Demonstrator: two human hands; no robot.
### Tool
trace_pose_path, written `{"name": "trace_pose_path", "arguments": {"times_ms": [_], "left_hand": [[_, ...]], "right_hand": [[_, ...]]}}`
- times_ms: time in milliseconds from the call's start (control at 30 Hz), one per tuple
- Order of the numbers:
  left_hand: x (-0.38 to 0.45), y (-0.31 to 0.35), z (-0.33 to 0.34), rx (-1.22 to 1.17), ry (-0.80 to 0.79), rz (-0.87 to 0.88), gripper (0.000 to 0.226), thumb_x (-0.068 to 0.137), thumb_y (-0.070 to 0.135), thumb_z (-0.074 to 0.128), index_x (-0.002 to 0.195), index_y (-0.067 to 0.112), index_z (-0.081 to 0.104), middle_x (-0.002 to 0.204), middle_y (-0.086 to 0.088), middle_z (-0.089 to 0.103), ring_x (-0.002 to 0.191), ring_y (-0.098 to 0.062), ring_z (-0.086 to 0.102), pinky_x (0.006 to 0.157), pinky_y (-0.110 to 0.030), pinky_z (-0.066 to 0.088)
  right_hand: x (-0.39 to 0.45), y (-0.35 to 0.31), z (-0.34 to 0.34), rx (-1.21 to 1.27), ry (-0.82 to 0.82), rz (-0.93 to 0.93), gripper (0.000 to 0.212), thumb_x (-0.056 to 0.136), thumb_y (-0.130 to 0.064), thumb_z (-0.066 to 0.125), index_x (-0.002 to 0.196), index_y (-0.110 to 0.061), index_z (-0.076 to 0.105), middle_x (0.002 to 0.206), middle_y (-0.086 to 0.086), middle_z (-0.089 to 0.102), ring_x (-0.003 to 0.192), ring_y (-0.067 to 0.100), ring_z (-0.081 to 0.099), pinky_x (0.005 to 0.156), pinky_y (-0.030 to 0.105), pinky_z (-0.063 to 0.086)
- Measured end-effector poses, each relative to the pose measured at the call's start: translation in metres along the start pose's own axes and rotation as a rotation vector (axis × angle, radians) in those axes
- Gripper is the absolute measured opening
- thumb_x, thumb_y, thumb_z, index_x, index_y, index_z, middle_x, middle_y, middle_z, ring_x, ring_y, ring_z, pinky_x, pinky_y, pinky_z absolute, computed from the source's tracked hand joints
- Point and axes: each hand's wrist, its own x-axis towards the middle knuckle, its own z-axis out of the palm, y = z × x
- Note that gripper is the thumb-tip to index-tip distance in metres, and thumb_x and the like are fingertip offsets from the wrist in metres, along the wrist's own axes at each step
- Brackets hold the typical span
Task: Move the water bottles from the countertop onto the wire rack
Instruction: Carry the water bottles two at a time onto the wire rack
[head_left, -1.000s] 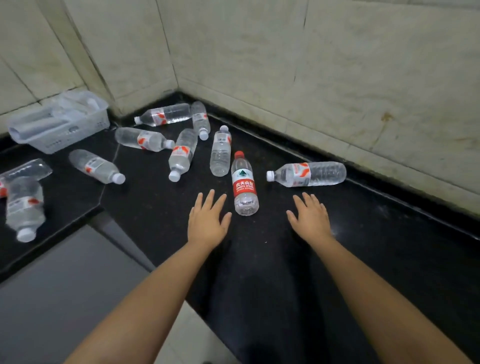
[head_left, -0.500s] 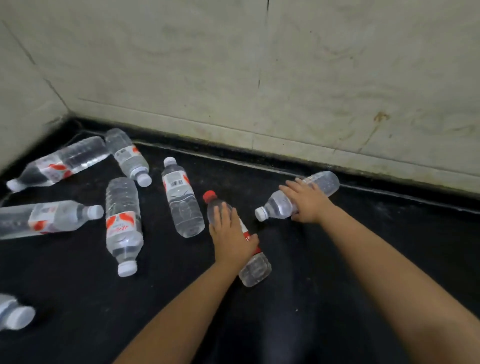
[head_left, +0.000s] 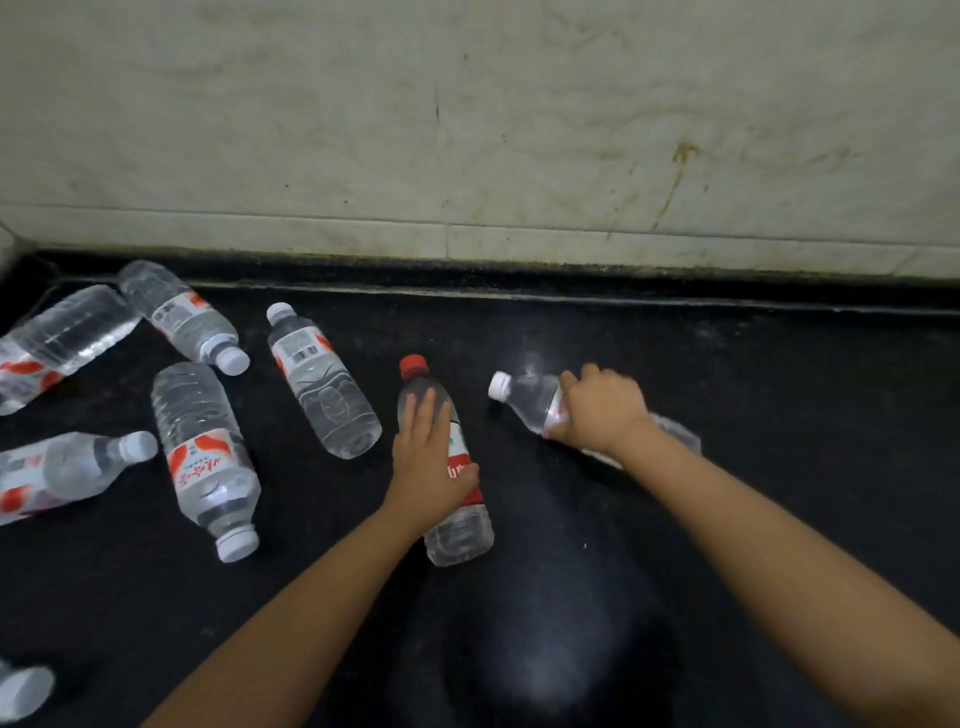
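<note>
The left hand (head_left: 428, 470) lies on top of a clear plastic water bottle with a red cap and red label (head_left: 447, 467). The fingers are nearly straight along the bottle, and the thumb bends around its right side. This bottle lies flat on the shiny black stone table (head_left: 727, 389), with its cap pointing away toward the wall.

The right hand (head_left: 602, 410) has its fingers curled around the middle of a clear plastic water bottle with a white cap (head_left: 530, 397). That bottle also lies on its side, with its cap pointing left, near the red cap of the other bottle but not touching it.

More clear plastic bottles with white caps lie on the table to the left. One with a barcode label (head_left: 322, 384) is just beside the left hand. One with a red and white label (head_left: 205, 457) lies next to it, cap pointing toward the person. Another one (head_left: 179, 317) sits near the back corner, and it looks like it touches a bottle (head_left: 57, 343) at the left edge. One more (head_left: 67, 473) lies lower down on the left, and a white cap (head_left: 23, 691) peeks in at the bottom left corner.

Behind the table is a pale marble wall (head_left: 467, 130) with some brown stains.
</note>
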Motion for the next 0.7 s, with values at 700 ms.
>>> {"name": "trace_pose_path", "arguments": {"times_ms": [700], "left_hand": [[0.011, 0.091, 0.022, -0.311, 0.133, -0.347, 0.075, 0.079, 0.025, 0.068, 0.14, 0.023, 0.025, 0.149, -0.017, 0.013, 0.133, -0.037, 0.023, 0.103, -0.048, 0.033]], "right_hand": [[-0.14, 0.05, 0.077, 0.273, 0.013, 0.354, 0.078, 0.086, -0.048, 0.05, 0.146, -0.021, 0.008, 0.135, 0.01, 0.036, 0.121, 0.027, 0.042, 0.093, 0.036, 0.043]]}}
